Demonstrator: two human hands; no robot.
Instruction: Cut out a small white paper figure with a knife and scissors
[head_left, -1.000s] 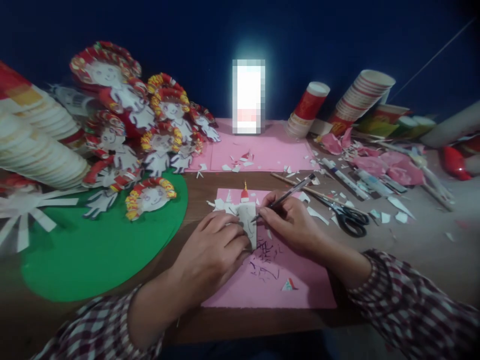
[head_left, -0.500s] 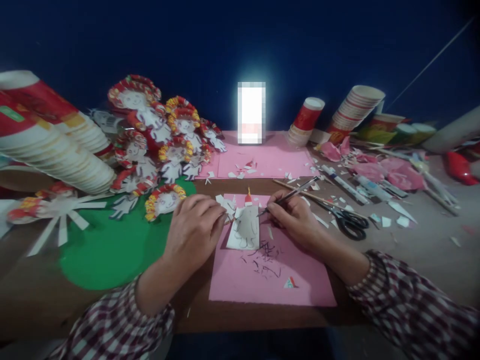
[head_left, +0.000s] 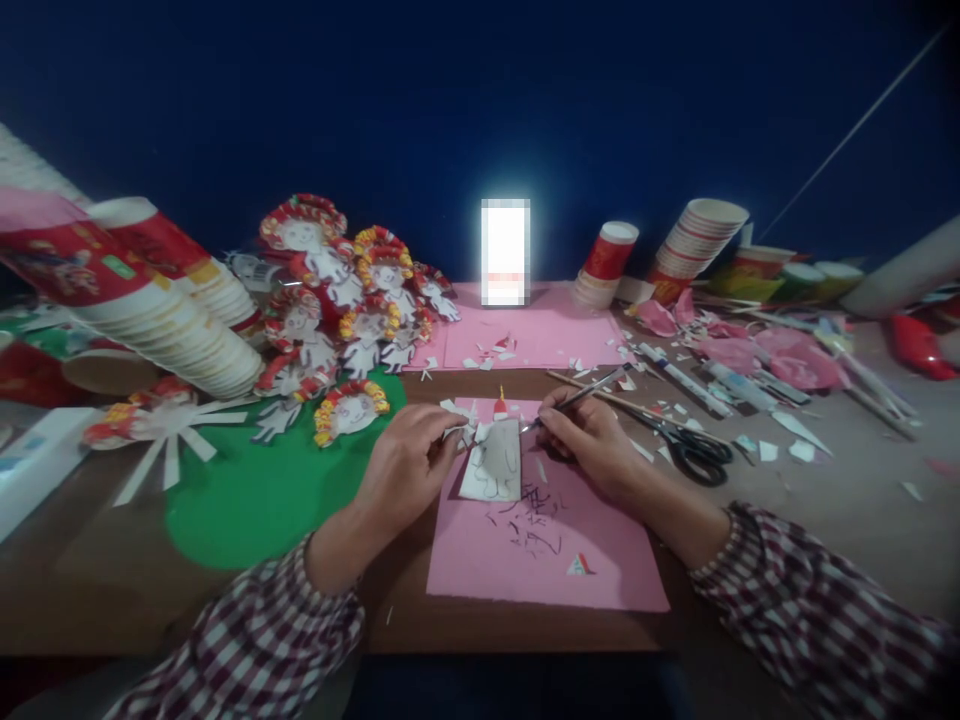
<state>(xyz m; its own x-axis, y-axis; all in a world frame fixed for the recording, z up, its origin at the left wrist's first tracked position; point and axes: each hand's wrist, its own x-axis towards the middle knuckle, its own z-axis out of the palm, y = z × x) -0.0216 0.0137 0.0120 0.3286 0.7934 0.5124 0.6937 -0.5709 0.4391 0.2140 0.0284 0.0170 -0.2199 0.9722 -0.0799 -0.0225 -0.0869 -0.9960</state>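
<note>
A small white paper piece (head_left: 500,475) with a figure drawn in dark outline lies on a pink sheet (head_left: 480,560). My right hand (head_left: 589,435) grips a dark, slim pen (head_left: 600,384), its tip near the piece's upper right edge. At the upper left edge of the piece is my left hand (head_left: 409,462), thumb and fingers drawn together. Whatever they pinch is too small to make out among the white scraps (head_left: 459,408) there. Dark pen strokes (head_left: 536,520) mark the pink sheet below the piece.
Paper dolls (head_left: 382,275) with red and yellow curled hair stand behind a green disc (head_left: 225,510). Stacked paper cups (head_left: 187,330) lean at left; another stack (head_left: 705,235) stands back right. Black scissors (head_left: 697,455), markers (head_left: 686,378) and scraps lie at right. A bright blurred rectangle (head_left: 505,250) stands behind.
The camera has turned slightly left and up, so more cups show at left. My left fingers have drawn together beside the piece. My right hand still holds the pen, barely shifted.
</note>
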